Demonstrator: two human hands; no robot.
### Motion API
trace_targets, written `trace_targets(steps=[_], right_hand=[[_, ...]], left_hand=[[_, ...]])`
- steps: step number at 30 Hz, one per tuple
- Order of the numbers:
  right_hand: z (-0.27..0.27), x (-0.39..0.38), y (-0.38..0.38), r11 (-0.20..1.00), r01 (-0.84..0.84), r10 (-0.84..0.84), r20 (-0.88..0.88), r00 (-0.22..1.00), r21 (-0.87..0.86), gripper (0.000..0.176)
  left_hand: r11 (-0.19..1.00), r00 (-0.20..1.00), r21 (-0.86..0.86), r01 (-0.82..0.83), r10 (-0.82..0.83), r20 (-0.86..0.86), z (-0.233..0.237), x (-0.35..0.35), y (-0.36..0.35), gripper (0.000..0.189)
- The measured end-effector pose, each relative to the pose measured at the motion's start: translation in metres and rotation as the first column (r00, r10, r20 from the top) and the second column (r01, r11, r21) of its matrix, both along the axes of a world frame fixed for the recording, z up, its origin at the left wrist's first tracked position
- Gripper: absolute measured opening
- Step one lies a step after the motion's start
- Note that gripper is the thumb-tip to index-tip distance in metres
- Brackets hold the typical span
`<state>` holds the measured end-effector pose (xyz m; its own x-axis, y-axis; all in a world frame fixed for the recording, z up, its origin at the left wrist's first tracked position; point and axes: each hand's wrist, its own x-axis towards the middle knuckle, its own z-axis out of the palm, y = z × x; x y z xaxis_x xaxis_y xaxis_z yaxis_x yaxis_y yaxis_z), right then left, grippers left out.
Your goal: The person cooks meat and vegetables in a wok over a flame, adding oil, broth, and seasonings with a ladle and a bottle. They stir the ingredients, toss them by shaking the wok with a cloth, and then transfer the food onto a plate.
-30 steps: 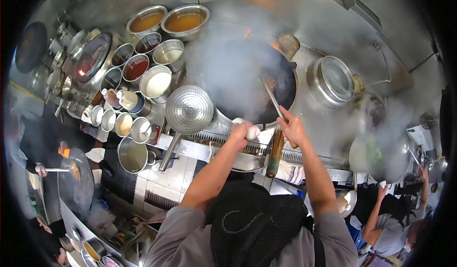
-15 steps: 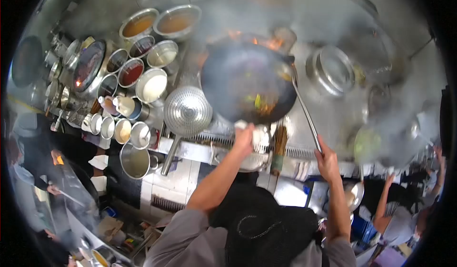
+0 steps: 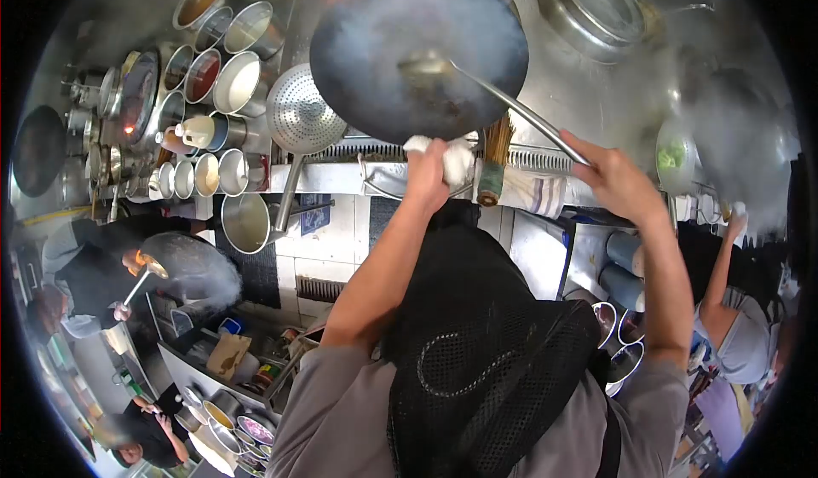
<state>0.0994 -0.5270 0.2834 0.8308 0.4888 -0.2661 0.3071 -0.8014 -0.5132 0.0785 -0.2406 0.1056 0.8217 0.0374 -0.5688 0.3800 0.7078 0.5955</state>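
A dark, steaming wok sits at the stove with orange flame behind its far rim. My left hand is closed on a folded white cloth pressed at the wok's near rim. The handle of a long metal ladle is gripped in my right hand. The ladle's bowl is inside the wok, over its middle. Steam blurs the wok's inside, with some dark brown bits visible near the bottom. Left of the wok lies a large perforated strainer, its handle pointing toward me.
Metal pots of sauces and liquids crowd the left. A bamboo brush and striped towel lie at the front edge. Stacked metal pans stand at the back right. Co-workers are left, and another person right.
The ladle has swung from the wok's right rim to over its middle. My right hand has risen in view. The scene has shifted upward, and the yellow-green food bits no longer show.
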Motion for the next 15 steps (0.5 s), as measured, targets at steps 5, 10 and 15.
trace_targets(steps=[5,10,15], right_hand=[[0.036,-0.009,0.002,0.997,0.002,-0.007,-0.065,0.998,-0.081,0.054],[0.135,0.022,0.013,0.936,0.099,-0.260,-0.473,0.842,-0.339,0.050],[0.024,0.048,0.005,0.977,-0.202,0.208,0.093,0.974,-0.065,0.052]], left_hand=[[0.999,0.999,0.004,0.050,-0.050,-0.008,-0.022,-0.075,0.020,0.033],[0.999,0.994,-0.045,0.021,-0.026,-0.110,0.088,-0.021,0.024,0.018],[0.999,0.999,0.015,-0.047,0.047,-0.012,0.041,0.029,0.016,0.016]])
